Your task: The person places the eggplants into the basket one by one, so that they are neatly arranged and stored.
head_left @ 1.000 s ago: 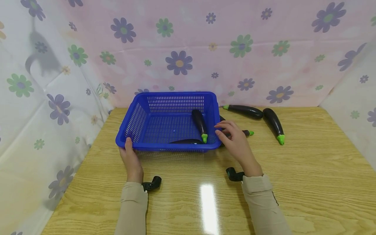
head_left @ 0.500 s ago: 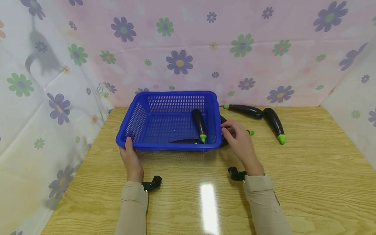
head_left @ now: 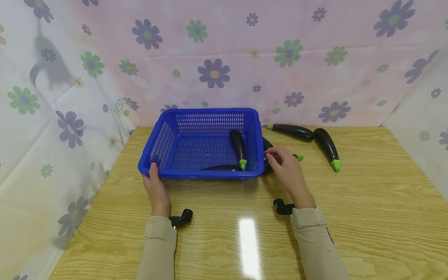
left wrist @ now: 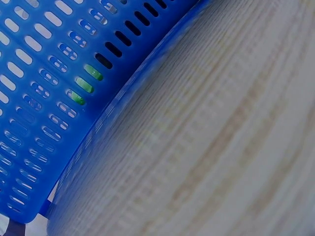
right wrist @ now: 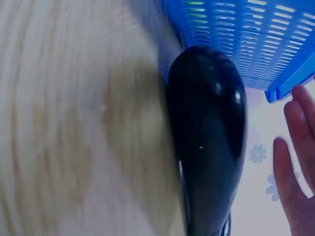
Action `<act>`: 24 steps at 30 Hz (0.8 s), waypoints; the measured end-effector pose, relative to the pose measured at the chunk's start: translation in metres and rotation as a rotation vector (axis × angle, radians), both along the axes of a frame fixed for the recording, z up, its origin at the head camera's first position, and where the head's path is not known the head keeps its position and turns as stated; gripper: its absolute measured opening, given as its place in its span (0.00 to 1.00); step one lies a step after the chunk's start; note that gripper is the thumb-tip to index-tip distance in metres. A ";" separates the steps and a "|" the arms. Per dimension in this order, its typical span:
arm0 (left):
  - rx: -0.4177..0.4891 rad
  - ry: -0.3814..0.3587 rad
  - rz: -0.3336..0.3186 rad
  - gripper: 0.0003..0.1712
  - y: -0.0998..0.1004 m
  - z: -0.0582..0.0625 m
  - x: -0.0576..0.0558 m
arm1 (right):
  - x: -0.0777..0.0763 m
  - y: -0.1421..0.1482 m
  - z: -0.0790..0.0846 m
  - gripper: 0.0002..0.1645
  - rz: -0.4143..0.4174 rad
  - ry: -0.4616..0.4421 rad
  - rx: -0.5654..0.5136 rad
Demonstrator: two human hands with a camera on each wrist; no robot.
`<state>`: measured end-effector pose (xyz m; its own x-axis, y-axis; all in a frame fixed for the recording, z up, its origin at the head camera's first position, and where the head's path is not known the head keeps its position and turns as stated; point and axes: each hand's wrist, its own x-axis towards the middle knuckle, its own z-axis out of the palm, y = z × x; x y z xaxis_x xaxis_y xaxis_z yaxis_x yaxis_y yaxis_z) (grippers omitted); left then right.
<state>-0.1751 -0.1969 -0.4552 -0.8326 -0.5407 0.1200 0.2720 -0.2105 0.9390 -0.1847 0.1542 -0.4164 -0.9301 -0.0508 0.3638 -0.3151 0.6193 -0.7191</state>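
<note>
My left hand [head_left: 158, 192] holds the front left corner of a blue plastic basket [head_left: 199, 174], thumb over the rim. Inside the basket, one eggplant [head_left: 238, 147] lies lengthwise near the right wall and another eggplant [head_left: 222, 168] lies along the front wall, partly hidden by the rim. My right hand [head_left: 288, 171] hovers just right of the basket, over dark eggplants partly hidden by the hand and the basket. In the right wrist view, a glossy eggplant [right wrist: 206, 132] lies against the basket wall, and the right hand's fingers [right wrist: 300, 125] extend apart from it, holding nothing.
Two more eggplants lie at the back right of the wooden table [head_left: 367, 217]: one eggplant [head_left: 293, 132] lies near the back cloth, the other eggplant [head_left: 327, 148] slants beside it. Flowered cloth [head_left: 238, 46] hangs behind and at both sides.
My right hand has moved slightly right, away from the basket's right rim, to above the eggplants beside it. The left hand and the basket stay nearly where they were.
</note>
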 end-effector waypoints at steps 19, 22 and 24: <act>0.002 0.008 0.002 0.30 0.002 0.002 0.001 | -0.006 0.012 -0.011 0.19 -0.091 -0.111 0.095; 0.003 0.031 0.001 0.29 0.002 0.002 0.000 | -0.006 0.014 -0.013 0.20 -0.091 -0.149 0.134; 0.005 0.043 -0.001 0.28 0.002 0.002 0.000 | -0.006 0.014 -0.015 0.22 -0.085 -0.180 0.163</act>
